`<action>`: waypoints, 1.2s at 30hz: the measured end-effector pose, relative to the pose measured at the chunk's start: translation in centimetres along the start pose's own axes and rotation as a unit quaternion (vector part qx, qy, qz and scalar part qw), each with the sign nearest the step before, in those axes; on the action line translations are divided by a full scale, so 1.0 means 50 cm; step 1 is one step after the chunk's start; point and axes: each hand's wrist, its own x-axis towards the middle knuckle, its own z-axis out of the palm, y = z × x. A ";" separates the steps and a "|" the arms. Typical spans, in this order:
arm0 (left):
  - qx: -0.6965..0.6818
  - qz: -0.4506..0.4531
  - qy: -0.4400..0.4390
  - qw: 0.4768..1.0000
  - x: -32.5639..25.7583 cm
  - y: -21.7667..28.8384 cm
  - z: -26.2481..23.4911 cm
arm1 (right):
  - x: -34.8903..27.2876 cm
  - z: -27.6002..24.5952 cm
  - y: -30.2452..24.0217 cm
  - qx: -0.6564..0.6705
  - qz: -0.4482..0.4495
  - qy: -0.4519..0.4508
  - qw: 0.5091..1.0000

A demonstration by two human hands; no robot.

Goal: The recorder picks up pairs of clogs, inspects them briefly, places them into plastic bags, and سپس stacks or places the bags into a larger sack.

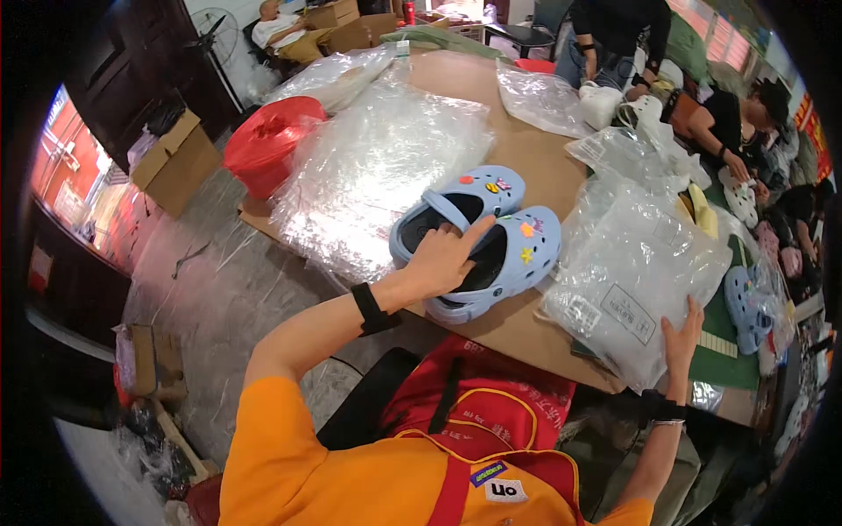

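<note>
A pair of light-blue clogs [526,254] with colourful charms on the toes lies side by side at the front of the table. My left hand [443,261] is closed over their adjoining inner sides, the index finger stretched along the top edge and the thumb reaching into the right clog. To the right lies a clear plastic bag [627,272] with a printed box and a label. At the bag's right edge rests my right hand [682,340], thumb and fingers apart, touching the plastic without gripping it.
Flat clear bags [386,167] are stacked on the table's left, beside a red plastic tub [274,145]. A green mat [724,359] and another blue clog [745,307] are at right. Co-workers handle white clogs [738,197] at far right. A cardboard box [175,162] stands left.
</note>
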 end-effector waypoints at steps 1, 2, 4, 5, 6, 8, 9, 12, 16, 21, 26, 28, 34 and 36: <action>0.003 -0.014 -0.028 0.999 0.001 -0.003 -0.007 | -0.001 0.015 0.031 0.004 -0.017 -0.033 0.999; 0.007 -0.028 -0.058 0.998 0.004 0.000 -0.016 | -0.003 0.028 0.041 0.007 -0.032 -0.066 0.997; 0.045 -0.023 -0.061 0.997 -0.004 0.013 -0.038 | -0.011 0.047 0.059 0.017 -0.004 -0.069 0.997; 0.081 -0.013 -0.066 0.994 -0.004 0.022 -0.052 | -0.015 0.048 0.063 0.033 0.003 -0.078 0.996; 0.081 -0.008 -0.070 0.994 0.002 0.037 -0.078 | -0.024 0.045 0.052 0.049 0.015 -0.088 0.995; 0.135 -0.070 -0.212 0.965 0.023 0.072 -0.133 | -0.030 0.044 0.037 0.074 0.032 -0.090 0.993; 0.135 -0.053 -0.183 0.972 0.032 0.082 -0.148 | -0.032 0.053 0.046 0.069 0.001 -0.079 0.994; 0.110 0.017 -0.123 0.986 0.092 0.108 -0.181 | -0.058 0.073 0.044 0.008 -0.015 -0.062 0.998; -0.012 0.058 -0.099 0.993 0.244 0.155 -0.177 | -0.085 0.087 0.038 -0.069 -0.040 -0.007 0.997; -0.186 0.068 -0.106 0.974 0.421 0.128 -0.011 | -0.083 0.074 0.020 -0.054 -0.015 -0.028 0.998; -0.168 0.108 -0.143 0.969 0.505 0.129 0.174 | -0.078 0.075 0.020 -0.047 -0.037 -0.021 0.998; -0.152 0.105 -0.162 0.969 0.525 0.148 0.223 | -0.077 0.076 0.027 -0.052 -0.044 -0.014 0.998; -0.005 0.153 -0.088 0.984 0.604 0.291 0.267 | -0.079 0.068 0.028 -0.034 -0.024 -0.037 0.998; 0.013 0.225 0.005 0.974 0.631 0.299 0.304 | -0.072 0.063 0.022 -0.023 -0.027 -0.043 0.998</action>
